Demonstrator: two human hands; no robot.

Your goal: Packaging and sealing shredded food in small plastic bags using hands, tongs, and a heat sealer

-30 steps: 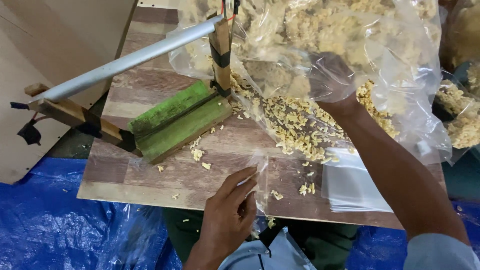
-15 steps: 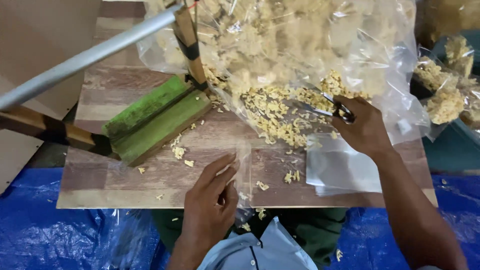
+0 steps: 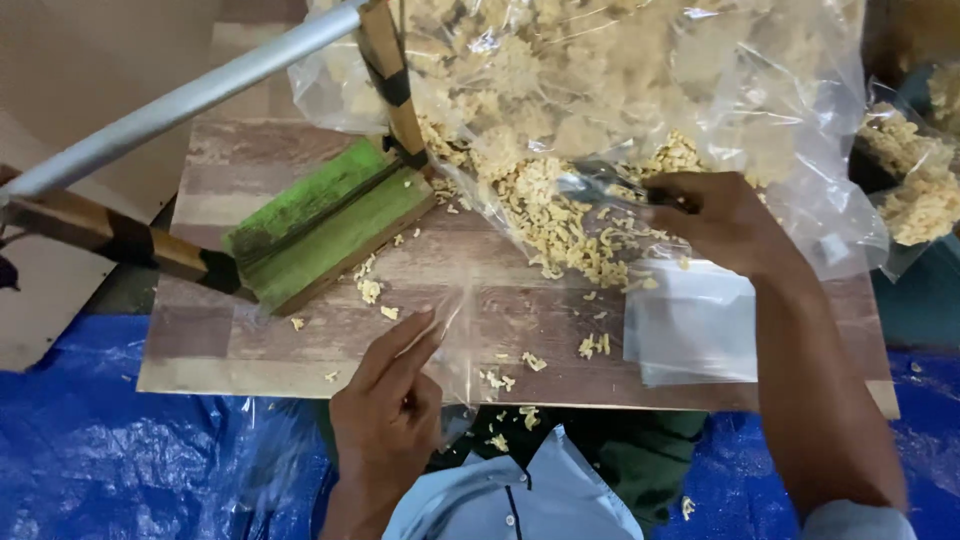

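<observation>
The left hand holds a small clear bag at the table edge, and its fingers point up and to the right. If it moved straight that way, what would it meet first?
Probably the small clear bag that the left hand pinches, then loose noodle crumbs on the table. Depth is unclear.

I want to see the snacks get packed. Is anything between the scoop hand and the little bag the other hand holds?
Nothing solid. Between the right hand and the small clear bag in the left hand lie only loose yellow crumbs on the wooden board.
</observation>
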